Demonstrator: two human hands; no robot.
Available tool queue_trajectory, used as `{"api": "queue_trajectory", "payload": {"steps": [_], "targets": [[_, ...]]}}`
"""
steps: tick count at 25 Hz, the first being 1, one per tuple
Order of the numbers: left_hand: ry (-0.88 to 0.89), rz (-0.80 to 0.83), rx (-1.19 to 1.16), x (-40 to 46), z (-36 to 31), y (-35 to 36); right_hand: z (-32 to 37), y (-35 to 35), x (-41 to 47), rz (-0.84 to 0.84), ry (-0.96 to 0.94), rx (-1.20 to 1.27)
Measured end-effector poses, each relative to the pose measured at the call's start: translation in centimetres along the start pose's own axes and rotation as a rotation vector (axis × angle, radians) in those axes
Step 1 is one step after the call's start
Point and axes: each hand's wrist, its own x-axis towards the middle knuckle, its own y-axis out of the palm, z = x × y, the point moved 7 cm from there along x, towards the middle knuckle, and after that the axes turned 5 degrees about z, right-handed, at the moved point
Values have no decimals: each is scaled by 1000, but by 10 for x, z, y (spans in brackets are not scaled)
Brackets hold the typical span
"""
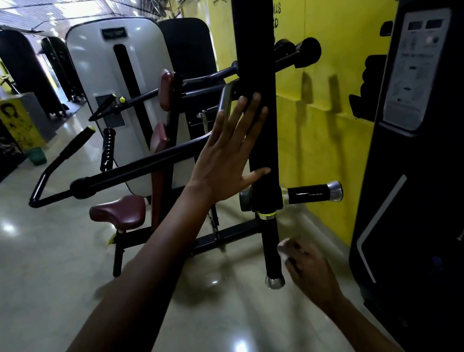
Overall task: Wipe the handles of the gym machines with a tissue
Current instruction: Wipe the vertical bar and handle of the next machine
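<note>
A thick black machine arm [256,51] hangs down the middle of the view. My left hand [230,152] presses flat against its left side, fingers straight. Below it a black vertical handle [271,248] with a chrome end cap points down. A second black handle [311,193] with a chrome cap sticks out to the right. My right hand [304,264] holds a white tissue [284,249] right beside the vertical handle, blurred by motion. Whether the tissue touches the grip cannot be told.
A grey-and-black machine [123,80] with maroon seat [118,212] and long black levers stands behind. A yellow wall [334,100] runs on the right. A black weight-stack housing [431,146] with a label fills the right edge. A green bucket [36,156] sits far left on the shiny floor.
</note>
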Motion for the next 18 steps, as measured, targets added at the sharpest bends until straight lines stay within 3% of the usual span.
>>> {"api": "queue_trajectory", "payload": {"steps": [3, 7, 13, 18], "targets": [[-4, 19, -2, -5, -4, 5, 5, -29, 37, -159, 53, 118], [-6, 24, -3, -5, -4, 5, 5, -38, 56, -215, 104, 217], [-11, 27, -27, -6, -4, 6, 0, -26, 52, -168, 117, 207], [-6, 12, -53, -6, -4, 5, -20, 6, 15, -14, 294, 253]]}}
